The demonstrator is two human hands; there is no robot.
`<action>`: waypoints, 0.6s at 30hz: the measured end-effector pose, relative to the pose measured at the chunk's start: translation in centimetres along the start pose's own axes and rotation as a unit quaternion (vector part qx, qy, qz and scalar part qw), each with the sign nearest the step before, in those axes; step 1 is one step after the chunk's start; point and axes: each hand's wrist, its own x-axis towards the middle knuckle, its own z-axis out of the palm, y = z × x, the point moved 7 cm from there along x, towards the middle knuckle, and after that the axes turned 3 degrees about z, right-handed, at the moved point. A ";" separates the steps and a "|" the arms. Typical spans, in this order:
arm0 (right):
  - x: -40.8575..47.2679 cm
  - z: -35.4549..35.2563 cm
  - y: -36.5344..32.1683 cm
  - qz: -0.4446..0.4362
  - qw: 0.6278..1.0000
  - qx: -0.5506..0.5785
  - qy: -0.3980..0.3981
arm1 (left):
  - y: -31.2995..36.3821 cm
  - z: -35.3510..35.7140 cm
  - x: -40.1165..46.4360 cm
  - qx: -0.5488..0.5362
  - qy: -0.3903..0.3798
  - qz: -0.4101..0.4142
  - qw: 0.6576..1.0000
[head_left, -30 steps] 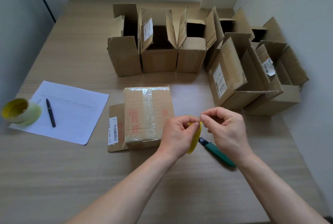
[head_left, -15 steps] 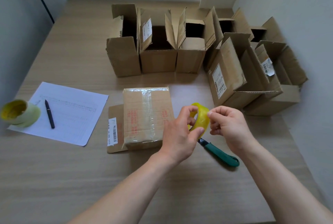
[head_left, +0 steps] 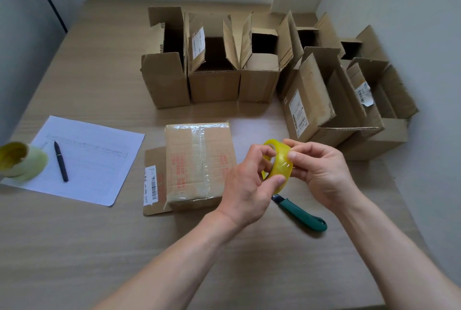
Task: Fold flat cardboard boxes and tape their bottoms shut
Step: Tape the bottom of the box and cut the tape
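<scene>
A yellow tape roll is held between both hands above the table. My left hand grips it with a finger through the core and the thumb on the outer face. My right hand holds its right side, fingertips pressed on the tape surface. Just left of my hands stands a cardboard box with its taped bottom facing up, one flap lying flat beside it. A green utility knife lies on the table under my hands.
Several folded open-topped boxes stand in a row at the back, and more boxes at the right. A paper sheet with a black pen lies at left, beside another tape roll.
The tape roll has been turned from edge-on to show its broad face and raised slightly. My right-hand fingers moved from pinching at its edge onto its outer surface.
</scene>
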 end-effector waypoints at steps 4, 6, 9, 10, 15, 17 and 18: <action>0.1 0.0 0.0 0.021 0.999 0.000 -0.027 | -0.3 0.3 -0.1 -0.039 -0.029 -0.011 0.999; 0.1 -0.2 0.1 0.036 0.998 -0.004 -0.052 | -0.4 0.7 -0.3 -0.050 -0.049 -0.014 0.997; 0.0 -0.2 0.2 0.056 0.995 -0.003 -0.081 | -0.3 1.1 -0.6 -0.046 -0.071 -0.010 0.996; 0.0 -0.3 0.3 0.060 0.994 0.004 -0.086 | -0.2 1.2 -0.7 -0.043 -0.075 -0.007 0.996; 0.1 -0.1 0.6 0.072 0.991 0.046 -0.103 | 0.3 1.1 -0.9 -0.050 -0.069 -0.002 0.996; 0.1 0.2 0.9 0.078 0.988 0.082 -0.106 | 0.2 1.2 -1.0 -0.058 -0.070 -0.006 0.996; 0.1 0.3 1.0 0.080 0.987 0.094 -0.105 | 0.2 1.2 -1.0 -0.059 -0.070 -0.006 0.996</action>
